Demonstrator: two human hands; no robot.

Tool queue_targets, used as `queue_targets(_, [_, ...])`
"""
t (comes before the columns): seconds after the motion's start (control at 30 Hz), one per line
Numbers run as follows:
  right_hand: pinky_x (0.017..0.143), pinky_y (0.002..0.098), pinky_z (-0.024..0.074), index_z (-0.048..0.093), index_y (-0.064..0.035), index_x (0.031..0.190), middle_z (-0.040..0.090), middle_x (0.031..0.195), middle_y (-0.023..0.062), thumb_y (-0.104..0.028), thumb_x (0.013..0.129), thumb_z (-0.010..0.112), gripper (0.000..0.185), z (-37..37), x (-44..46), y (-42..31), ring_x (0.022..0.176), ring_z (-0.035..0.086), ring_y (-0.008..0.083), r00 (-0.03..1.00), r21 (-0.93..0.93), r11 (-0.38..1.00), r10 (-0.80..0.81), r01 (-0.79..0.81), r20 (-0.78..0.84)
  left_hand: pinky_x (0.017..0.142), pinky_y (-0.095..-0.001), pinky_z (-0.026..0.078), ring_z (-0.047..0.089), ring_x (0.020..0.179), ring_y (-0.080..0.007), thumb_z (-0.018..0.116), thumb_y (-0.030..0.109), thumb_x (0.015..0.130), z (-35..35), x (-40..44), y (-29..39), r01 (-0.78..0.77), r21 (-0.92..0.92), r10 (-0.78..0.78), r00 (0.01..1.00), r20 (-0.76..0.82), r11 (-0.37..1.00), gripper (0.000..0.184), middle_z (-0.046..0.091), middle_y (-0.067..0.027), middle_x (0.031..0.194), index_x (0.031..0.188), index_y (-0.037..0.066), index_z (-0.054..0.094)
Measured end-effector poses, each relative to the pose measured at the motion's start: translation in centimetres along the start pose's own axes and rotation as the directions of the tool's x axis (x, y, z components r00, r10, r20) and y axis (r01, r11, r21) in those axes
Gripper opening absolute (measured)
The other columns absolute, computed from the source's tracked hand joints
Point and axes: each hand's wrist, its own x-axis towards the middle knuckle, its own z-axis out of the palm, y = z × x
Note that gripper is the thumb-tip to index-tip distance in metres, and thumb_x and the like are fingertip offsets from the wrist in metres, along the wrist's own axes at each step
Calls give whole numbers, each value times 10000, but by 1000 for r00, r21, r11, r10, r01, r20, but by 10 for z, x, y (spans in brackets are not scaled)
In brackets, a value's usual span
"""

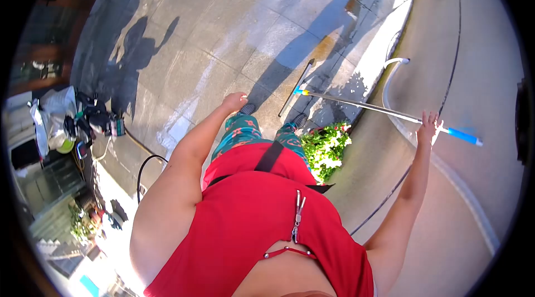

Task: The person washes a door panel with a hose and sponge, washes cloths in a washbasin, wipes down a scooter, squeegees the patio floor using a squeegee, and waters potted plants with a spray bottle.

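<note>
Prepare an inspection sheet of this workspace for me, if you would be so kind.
Surface: paved floor, partly sunlit, with pale and wet-looking patches.
Job's things: long-handled squeegee, dark blade near the shoes; whether it touches the floor is unclear.
Clutter: pile of bags and mixed items at left.
Hands: right hand at the pole beside its blue grip, exact hold unclear; left hand loosely curled, contents unclear.
Cables: dark cord along the wall; black loop at left.
Surroundings: wall and leafy plant at right.

I'm seeing a bright-green leafy plant standing by smooth beige wall; curved white pipe, thin black cable are running along it; whitish plastic bag is slumping opposite.
</note>
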Motion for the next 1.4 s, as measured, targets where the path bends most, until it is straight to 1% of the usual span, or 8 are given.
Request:
queue_targets(0.23, [864,430,462,674,-131,907,682,857,79,-144,790,636,124,25,61,35,884,663,246,990,-32,993,-106,110,96,852,-418,499,629,999,-326,589,342,844,67,-6,104,-129,-37,131,991,38,991,388,668,-138,1067,1170,134,625])
queue_targets(0.27, [722,355,493,686,-136,794,675,739,70,-141,797,617,70,31,61,45,731,675,256,942,7,960,-273,280,-197,846,-420,500,627,998,-332,590,336,846,65,-8,132,-127,-37,129,989,67,991,381,669,-134,1063,1165,131,623])
queue_targets(0.63, [729,344,469,554,-120,821,575,773,18,-124,799,607,57,-177,28,-76,790,604,190,626,-43,831,-451,555,-637,1104,-429,317,271,1383,-374,775,339,702,43,6,326,-545,86,525,735,-429,834,993,237,-120,1532,1489,162,196])
queue_targets(0.73, [753,349,474,575,-94,1007,560,831,39,-118,835,573,174,-233,10,-145,850,589,200,503,-56,672,-603,738,-619,1040,-424,379,435,1277,-347,764,304,704,20,15,310,-475,176,458,583,-671,862,866,442,-151,1399,1433,127,330])
queue_targets(0.83, [806,368,475,559,-100,1182,566,891,57,-112,849,557,333,-263,0,-217,951,573,225,130,-154,338,-684,928,-718,805,-427,451,616,829,-297,708,224,706,13,35,227,-362,-269,116,760,-640,892,299,640,-61,769,980,123,639])
queue_targets(0.9, [755,388,505,524,-142,1269,584,947,81,-121,856,552,414,-271,-14,-254,895,615,265,10,-236,213,-761,948,-648,760,-414,456,610,820,-285,690,198,704,7,25,150,-230,50,215,782,-586,972,154,627,-62,772,773,126,572])
queue_targets(1.0, [665,413,521,404,-206,1390,623,950,108,-184,845,614,585,-339,-47,-292,831,645,305,389,-12,396,-906,918,-165,770,-403,465,609,842,-281,695,154,701,7,3,45,-42,28,50,796,-603,999,159,622,-70,793,791,111,570])
queue_targets(1.4, [588,383,528,564,-171,1236,622,823,112,-160,869,536,369,-378,-114,-504,691,659,259,219,70,209,-872,975,-438,1007,-475,350,472,1234,-263,678,272,799,-35,24,-132,629,-118,-638,738,-220,768,293,574,-48,1250,1073,173,648])
